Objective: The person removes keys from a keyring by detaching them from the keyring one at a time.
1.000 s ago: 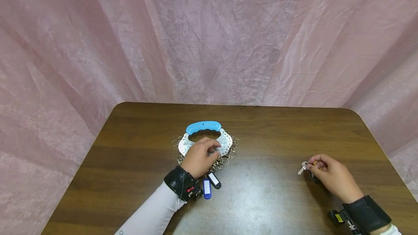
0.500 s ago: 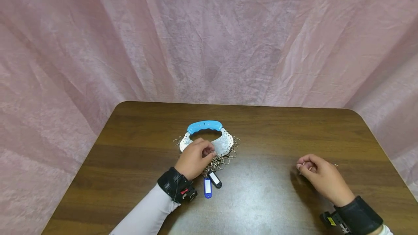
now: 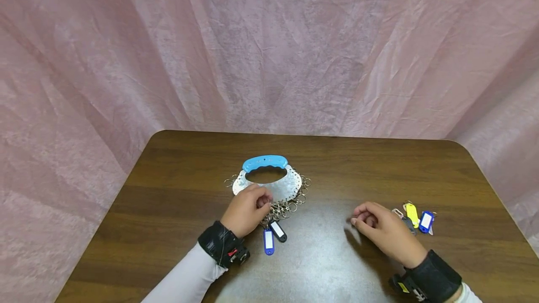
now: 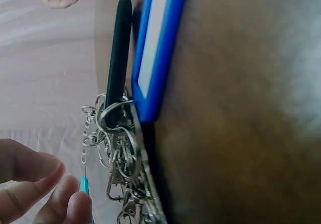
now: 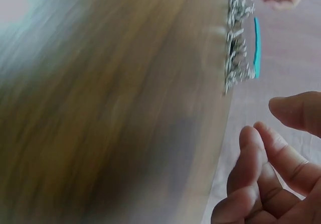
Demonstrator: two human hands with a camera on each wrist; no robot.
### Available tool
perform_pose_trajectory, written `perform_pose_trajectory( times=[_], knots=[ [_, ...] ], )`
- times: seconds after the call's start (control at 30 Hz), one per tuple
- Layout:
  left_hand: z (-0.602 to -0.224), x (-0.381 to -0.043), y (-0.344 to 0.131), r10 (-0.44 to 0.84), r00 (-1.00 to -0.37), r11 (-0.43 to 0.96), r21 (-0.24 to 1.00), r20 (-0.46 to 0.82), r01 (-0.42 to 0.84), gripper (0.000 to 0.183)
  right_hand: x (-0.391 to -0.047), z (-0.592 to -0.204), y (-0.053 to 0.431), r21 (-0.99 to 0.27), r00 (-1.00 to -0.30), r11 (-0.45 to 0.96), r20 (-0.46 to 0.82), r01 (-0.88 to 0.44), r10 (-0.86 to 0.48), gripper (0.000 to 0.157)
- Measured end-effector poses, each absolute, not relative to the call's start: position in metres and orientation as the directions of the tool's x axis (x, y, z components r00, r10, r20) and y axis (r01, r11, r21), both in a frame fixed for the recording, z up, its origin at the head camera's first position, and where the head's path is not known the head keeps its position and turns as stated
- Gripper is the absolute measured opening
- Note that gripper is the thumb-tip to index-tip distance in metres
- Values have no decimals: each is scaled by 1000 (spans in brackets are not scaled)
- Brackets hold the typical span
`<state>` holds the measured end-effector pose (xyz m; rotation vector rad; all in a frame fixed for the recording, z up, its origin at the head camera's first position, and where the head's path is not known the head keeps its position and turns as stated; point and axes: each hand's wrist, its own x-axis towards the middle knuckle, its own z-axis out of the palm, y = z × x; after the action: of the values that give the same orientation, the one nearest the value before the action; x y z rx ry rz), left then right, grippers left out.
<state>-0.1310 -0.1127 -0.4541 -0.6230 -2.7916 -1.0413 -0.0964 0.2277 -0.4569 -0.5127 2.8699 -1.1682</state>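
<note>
A white metal key holder (image 3: 281,191) with a light blue grip (image 3: 265,162) lies on the table, rings and clips fringing its lower edge. Blue (image 3: 268,241) and black (image 3: 278,231) key tags hang off its near side; both loom close in the left wrist view. Over the holder's lower left part hovers my left hand (image 3: 247,210), fingers loosely bent and holding nothing. My right hand (image 3: 388,234) is above the table farther right; its thumb stands apart from its bent fingers, with nothing between them. Behind it lie keys with yellow (image 3: 411,214), blue (image 3: 426,221) and dark (image 3: 409,225) tags.
The brown wooden table (image 3: 189,167) has rounded far corners. A pink curtain (image 3: 273,60) hangs behind it and along both sides. Each wrist wears a black strap (image 3: 433,276) with a small camera.
My right hand has let go of the tagged keys, which now lie on the table, and has moved left. My left hand has drawn slightly left and nearer to me.
</note>
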Motion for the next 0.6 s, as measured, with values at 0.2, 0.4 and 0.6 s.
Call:
perform_pose_trajectory(
  times=[0.2, 0.4, 0.6],
  knots=[
    [-457, -126, -115, 342, -910, 686, 600, 235, 412, 9, -97, -459, 205, -707, -925, 620, 133, -340, -356, 9],
    [-460, -120, -118, 330, -913, 686, 603, 240, 406, 10, -95, -462, 181, -738, -901, 563, 141, -372, -411, 11],
    [-462, -115, -120, 313, -923, 696, 608, 223, 383, 10, -95, -461, 157, -752, -869, 517, 150, -410, -472, 11]
  ],
)
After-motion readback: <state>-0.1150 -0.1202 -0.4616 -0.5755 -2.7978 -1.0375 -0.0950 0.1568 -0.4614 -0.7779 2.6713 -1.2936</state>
